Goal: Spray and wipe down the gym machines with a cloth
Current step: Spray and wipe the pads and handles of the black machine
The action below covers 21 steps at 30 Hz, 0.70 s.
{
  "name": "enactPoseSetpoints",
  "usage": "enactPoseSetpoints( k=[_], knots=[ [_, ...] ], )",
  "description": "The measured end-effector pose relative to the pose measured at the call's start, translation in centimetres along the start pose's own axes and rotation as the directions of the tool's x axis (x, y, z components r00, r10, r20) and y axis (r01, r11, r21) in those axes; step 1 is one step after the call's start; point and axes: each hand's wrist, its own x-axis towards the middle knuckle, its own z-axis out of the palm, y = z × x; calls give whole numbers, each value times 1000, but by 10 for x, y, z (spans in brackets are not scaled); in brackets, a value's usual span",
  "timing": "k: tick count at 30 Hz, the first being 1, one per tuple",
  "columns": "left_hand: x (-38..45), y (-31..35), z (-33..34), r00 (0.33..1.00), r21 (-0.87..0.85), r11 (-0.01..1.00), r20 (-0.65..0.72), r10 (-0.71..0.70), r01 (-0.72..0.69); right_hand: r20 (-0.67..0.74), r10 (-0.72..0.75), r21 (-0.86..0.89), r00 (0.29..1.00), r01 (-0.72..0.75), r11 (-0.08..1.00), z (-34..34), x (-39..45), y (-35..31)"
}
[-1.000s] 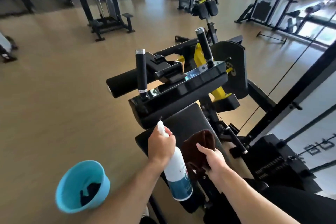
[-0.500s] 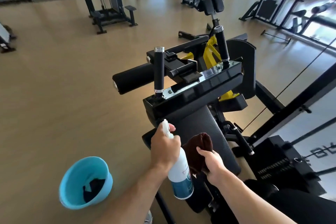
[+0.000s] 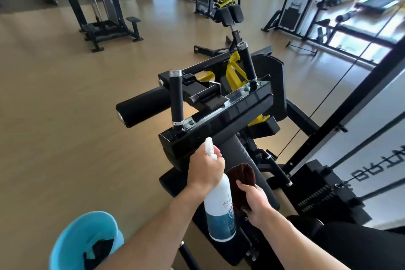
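Left hand (image 3: 206, 169): grips spray bottle (image 3: 219, 206), nozzle at machine's black crossbar (image 3: 219, 120). Right hand (image 3: 254, 200): clutches brown cloth (image 3: 241, 180) over seat pad (image 3: 238, 151). Step: spraying. Next, likely: wipe crossbar.

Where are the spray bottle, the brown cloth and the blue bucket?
spray bottle (image 3: 219, 208): head view, on its white body above the label.
brown cloth (image 3: 242, 176): head view, on its folded upper part.
blue bucket (image 3: 72, 234): head view, on its inner wall.

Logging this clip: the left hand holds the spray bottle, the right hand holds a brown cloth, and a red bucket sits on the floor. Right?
Not quite: the bucket is light blue, as the head view shows. The left hand does hold the spray bottle, and the right hand the brown cloth.
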Motion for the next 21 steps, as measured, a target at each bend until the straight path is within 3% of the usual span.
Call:
enactPoseSetpoints(
  k=[5,10,16,21],
  knots=[
    [23,30,28,992,28,999,123,40,-44,-80,-6,75,997,12,997,-25,-7,-2],
    [38,60,50,982,43,993,158,106,-114,-115,19,160,993,-1,987,-55,-13,-3],
    [47,84,78,964,26,993,245,102,-111,-201,-17,224,979,63,973,-87,-31,-7],
    [46,83,91,968,6,996,238,81,-85,-253,-28,250,967,93,964,-101,-39,-6]
  ],
)
